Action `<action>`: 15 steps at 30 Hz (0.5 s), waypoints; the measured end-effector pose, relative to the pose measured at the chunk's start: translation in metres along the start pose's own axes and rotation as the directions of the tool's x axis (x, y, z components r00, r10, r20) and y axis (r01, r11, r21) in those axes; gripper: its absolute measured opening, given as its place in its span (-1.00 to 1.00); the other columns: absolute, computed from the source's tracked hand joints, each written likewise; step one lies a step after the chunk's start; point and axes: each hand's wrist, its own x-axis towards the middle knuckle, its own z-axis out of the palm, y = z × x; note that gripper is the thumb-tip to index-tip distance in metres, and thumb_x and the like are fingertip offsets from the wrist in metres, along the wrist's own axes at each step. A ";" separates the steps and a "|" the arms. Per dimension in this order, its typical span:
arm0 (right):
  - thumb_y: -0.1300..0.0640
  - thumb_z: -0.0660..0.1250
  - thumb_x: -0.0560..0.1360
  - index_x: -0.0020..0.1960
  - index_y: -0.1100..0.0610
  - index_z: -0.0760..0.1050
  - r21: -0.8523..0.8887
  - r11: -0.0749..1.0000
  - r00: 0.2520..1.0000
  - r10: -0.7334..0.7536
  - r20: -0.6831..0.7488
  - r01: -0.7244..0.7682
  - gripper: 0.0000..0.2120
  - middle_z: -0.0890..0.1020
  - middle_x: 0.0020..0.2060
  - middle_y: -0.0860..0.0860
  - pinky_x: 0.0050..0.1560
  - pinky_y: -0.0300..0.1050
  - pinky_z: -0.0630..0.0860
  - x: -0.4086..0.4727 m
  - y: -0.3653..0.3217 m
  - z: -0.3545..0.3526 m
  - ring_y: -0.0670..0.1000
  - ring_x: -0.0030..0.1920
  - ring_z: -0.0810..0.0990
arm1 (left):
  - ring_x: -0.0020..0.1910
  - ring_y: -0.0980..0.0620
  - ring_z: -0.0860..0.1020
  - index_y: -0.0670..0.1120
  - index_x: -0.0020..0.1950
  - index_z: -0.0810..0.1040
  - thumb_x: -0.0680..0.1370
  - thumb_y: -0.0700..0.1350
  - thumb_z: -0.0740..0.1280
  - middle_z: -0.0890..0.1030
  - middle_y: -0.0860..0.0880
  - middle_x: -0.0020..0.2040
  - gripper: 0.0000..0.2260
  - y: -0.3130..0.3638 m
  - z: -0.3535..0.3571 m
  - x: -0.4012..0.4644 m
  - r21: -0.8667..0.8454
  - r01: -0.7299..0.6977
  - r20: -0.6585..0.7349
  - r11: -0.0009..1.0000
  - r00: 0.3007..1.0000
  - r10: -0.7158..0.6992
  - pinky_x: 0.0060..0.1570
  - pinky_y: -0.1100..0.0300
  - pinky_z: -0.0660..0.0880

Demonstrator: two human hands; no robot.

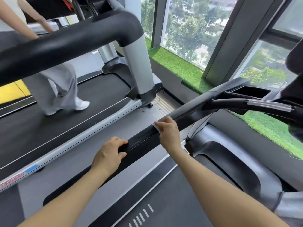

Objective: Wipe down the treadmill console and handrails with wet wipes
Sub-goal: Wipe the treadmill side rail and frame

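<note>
Both hands sit on the long black padded handrail (144,138), centre frame. Your right hand (168,133) pinches the small white wet wipe (157,127) against it; your left hand (109,154) clasps the rail's near end. Handrail step in hand; next, probably slide the wipe toward the dark console (250,91), upper right.

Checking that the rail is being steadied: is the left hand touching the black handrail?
Touching. The head view shows the left hand gripping the end of the black handrail, fingers curled over its top and thumb beneath.
</note>
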 end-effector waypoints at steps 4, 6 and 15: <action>0.16 0.24 0.59 0.16 0.13 0.61 -0.027 1.000 0.998 -0.003 0.062 0.004 -0.77 0.40 -0.12 -0.07 -0.04 -0.24 0.30 -0.023 -0.025 0.016 0.03 -0.01 0.40 | 0.14 0.02 0.50 0.01 0.23 0.55 0.50 -0.19 0.40 0.52 0.07 0.11 -0.69 -0.012 -0.009 -0.013 0.007 0.033 -0.010 0.999 0.999 -0.033 0.17 0.03 0.45; 0.15 0.23 0.60 0.17 0.13 0.60 -0.035 0.999 0.996 -0.015 0.087 0.018 -0.77 0.41 -0.11 -0.06 -0.03 -0.23 0.31 -0.035 -0.039 0.024 0.03 0.00 0.40 | 0.14 0.02 0.50 0.01 0.23 0.55 0.50 -0.17 0.39 0.52 0.07 0.11 -0.69 -0.022 -0.017 -0.024 0.008 0.055 -0.010 0.998 0.998 -0.055 0.16 0.04 0.45; 0.26 0.23 0.58 0.04 0.14 0.62 -0.116 0.986 0.982 -0.102 0.160 0.122 -0.81 0.43 -0.12 -0.04 -0.13 -0.18 0.36 -0.097 -0.096 0.078 0.03 -0.06 0.37 | 0.13 0.01 0.50 0.06 0.21 0.54 0.51 -0.13 0.37 0.50 0.08 0.12 -0.72 -0.073 -0.047 -0.077 0.006 0.154 0.010 0.988 0.988 -0.154 0.12 0.06 0.44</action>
